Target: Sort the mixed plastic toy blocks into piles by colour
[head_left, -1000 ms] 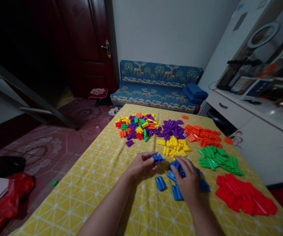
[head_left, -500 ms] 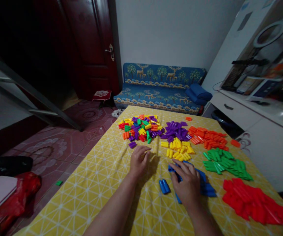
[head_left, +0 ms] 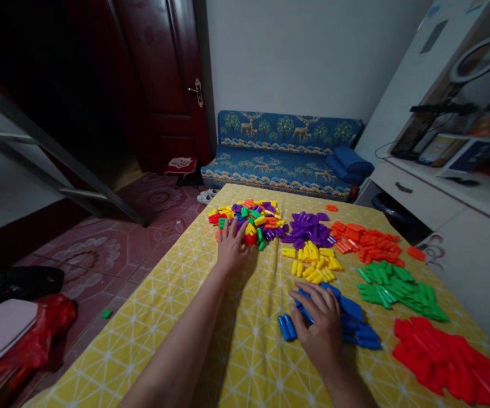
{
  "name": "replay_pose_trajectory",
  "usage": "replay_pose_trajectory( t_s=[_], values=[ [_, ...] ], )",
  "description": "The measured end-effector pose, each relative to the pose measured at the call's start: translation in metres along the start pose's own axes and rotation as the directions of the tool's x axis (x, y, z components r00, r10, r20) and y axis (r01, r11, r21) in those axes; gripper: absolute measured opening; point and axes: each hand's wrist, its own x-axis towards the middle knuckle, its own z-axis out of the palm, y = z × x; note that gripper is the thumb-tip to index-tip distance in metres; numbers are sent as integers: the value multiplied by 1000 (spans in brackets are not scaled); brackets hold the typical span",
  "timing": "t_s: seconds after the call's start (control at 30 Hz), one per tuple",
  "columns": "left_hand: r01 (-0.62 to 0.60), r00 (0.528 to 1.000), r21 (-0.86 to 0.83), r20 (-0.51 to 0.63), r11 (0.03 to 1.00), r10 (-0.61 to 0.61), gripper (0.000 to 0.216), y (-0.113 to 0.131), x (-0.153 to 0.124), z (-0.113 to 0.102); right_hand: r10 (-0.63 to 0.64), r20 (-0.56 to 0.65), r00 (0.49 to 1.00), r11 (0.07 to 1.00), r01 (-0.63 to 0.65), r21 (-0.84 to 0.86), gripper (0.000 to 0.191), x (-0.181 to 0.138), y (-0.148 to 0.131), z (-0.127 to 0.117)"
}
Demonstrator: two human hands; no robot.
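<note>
My left hand (head_left: 230, 246) reaches forward with fingers spread, its tips at the near edge of the mixed pile of coloured pieces (head_left: 251, 219); it holds nothing that I can see. My right hand (head_left: 319, 323) lies palm down with fingers apart on the blue pile (head_left: 358, 326), and a blue pair (head_left: 286, 327) sits just left of it. On the yellow tablecloth (head_left: 177, 317) lie sorted heaps: purple (head_left: 308, 229), yellow (head_left: 315, 262), orange (head_left: 366, 241), green (head_left: 398, 286) and red (head_left: 449, 357).
A blue patterned sofa (head_left: 283, 150) stands past the table's far end, beside a dark red door (head_left: 164, 85). White cabinets (head_left: 461, 226) run along the right. A red bag (head_left: 28, 345) and a small green piece (head_left: 106, 313) lie on the tiled floor at left.
My left hand let go of the blue pieces it held and moved forward to the mixed pile. My right hand stayed on the blue heap.
</note>
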Motion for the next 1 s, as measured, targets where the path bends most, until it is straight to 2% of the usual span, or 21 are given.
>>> replay_pose_trajectory(
  t_s=[0.1, 0.23, 0.43, 0.67, 0.77, 0.83, 0.93, 1.0],
  values=[
    [23, 996, 36, 81, 999, -26, 71, -8, 8, 6, 15, 15, 1000, 1000, -15, 1, 28, -1, 3, 3],
    [-18, 999, 71, 52, 997, 14, 51, -10, -1, 9, 34, 61, 998, 999, -34, -6, 34, -2, 6, 8],
    [-88, 993, 41, 78, 995, 85, 33, 12, -25, -2, 19, 37, 999, 1000, -20, 10, 27, -4, 11, 14],
    [-3, 1000, -11, 15, 1000, 4, 30, 36, -71, -25, 21, 34, 999, 1000, -22, 16, 25, -5, 12, 15],
    [15, 999, -34, -29, 999, -16, 27, 45, -76, -30, 32, 43, 999, 999, -33, 14, 24, -5, 11, 14],
    [-44, 998, -80, -49, 996, 41, 32, 52, -70, -26, 29, 44, 999, 999, -30, 18, 23, -5, 11, 14],
    [-165, 986, -182, -25, 969, 163, 52, 63, -53, -7, 26, 38, 999, 999, -27, 29, 24, -5, 11, 14],
    [-153, 987, -236, 7, 960, 160, 55, 69, -42, 10, 30, 35, 999, 999, -31, 35, 23, -5, 11, 14]
  ],
)
